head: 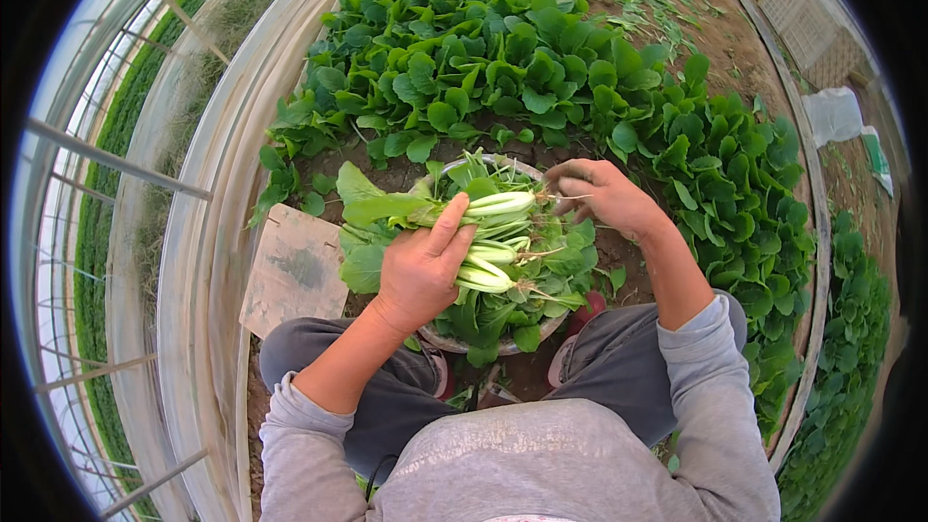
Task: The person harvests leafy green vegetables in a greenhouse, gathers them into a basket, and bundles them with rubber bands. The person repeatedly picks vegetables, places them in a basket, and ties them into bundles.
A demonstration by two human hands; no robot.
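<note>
My left hand [428, 261] is closed around a bunch of leafy greens [493, 214] with pale stalks. Their leaves point left, and thin roots stick out at the right end. Just beyond those roots is my right hand [598, 192], fingers bent and apart; its fingertips are slightly blurred. I see nothing clearly held in it, though a fine root reaches towards its fingers. Under both hands stands a round tub [435, 339] heaped with more loose greens [482, 322], which hide most of its inside.
Growing greens [464, 65] curve around the far side and right of the tub. A flat board [293, 261] lies at the left, beside plastic sheeting [217, 181] and metal frame bars [119, 159]. Crates [805, 14] and a white bag [832, 116] are at the far right.
</note>
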